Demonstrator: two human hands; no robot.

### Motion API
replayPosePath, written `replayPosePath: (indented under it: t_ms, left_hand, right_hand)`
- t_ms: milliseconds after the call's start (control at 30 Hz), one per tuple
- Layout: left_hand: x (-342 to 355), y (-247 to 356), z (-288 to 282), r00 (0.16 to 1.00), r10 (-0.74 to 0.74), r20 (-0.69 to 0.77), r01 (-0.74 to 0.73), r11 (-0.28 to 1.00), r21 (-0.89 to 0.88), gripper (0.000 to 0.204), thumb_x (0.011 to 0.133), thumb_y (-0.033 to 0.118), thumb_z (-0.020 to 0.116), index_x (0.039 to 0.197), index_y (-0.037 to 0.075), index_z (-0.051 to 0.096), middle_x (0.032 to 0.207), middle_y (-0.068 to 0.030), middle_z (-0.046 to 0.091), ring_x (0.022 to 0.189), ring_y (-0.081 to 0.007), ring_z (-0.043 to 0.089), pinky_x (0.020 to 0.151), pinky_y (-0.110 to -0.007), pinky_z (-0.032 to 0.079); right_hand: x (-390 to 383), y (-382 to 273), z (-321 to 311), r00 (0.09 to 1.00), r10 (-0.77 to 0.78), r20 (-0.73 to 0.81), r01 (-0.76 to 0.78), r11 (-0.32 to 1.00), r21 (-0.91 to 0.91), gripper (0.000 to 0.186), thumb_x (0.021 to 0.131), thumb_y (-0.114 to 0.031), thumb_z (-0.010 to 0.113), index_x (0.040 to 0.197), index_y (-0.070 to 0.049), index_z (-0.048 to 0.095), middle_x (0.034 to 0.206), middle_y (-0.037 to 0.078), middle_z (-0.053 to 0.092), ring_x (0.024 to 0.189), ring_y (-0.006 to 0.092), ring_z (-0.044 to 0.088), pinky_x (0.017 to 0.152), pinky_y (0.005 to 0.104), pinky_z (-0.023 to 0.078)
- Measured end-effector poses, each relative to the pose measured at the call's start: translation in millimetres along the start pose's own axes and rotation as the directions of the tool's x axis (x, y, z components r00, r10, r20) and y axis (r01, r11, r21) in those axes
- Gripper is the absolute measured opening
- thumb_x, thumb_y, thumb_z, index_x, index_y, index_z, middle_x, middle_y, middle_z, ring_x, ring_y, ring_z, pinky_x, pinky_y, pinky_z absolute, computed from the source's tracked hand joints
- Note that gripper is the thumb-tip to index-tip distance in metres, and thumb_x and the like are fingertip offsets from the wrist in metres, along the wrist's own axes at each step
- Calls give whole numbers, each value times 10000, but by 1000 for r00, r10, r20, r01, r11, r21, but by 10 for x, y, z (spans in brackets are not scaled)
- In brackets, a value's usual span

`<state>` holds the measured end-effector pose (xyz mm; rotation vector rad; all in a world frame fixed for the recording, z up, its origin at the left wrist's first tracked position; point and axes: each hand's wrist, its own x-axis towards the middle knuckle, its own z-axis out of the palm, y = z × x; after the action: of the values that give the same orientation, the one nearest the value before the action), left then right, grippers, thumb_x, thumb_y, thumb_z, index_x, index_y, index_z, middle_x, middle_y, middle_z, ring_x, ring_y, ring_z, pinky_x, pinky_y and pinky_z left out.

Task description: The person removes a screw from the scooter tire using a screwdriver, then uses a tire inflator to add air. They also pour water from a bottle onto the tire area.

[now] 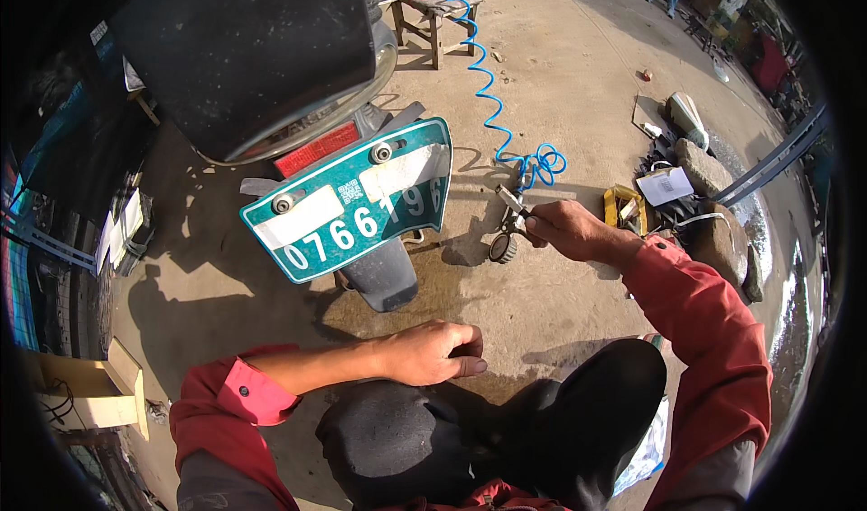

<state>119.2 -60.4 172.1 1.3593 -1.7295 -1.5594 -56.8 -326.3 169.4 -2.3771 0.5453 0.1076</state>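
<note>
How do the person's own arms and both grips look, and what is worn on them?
The left sleeve and right sleeve are red, turning dark grey higher up. A round dark button sits on the left cuff. The left grip and right grip are bare; no glove or watch shows.

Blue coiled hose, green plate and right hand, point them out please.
Blue coiled hose [531, 165]: head view, lower loops.
Green plate [355, 211]: head view, middle of face.
Right hand [573, 230]: head view, hand's back.
</note>
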Motion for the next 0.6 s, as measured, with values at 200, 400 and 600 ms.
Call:
replayPosePath:
  t_ms: [200,400,600]
  left_hand:
    - [70,-134,-14,1000,15,-1,-15,984,-179,304,973,304,640,972,2,613,763,-95,665,725,-187,643,663,-348,490]
    - [180,-279,0,999,-32,22,33,999,-43,342,980,346,613,991,5,594,827,-87,653,705,-162,619,643,-341,486]
    - [-35,-418,214,911,-412,-33,372,852,-369,313,994,318,607,991,6,590,850,-65,668,730,-138,651,647,-298,528]
  right_hand:
    - [-119,-427,114,934,73,351,-77,997,-3,531,1040,-462,428,874,-14,662,730,89,697,728,247,673,713,412,511]
    - [275,-364,300,801,63,596,-220,956,194,444,1050,-333,422,859,26,599,735,111,694,643,193,660,608,347,528]
    - [648,-373,572,699,-101,708,-197,924,327,410,1004,-313,446,885,50,596,733,126,681,631,208,668,583,344,549]
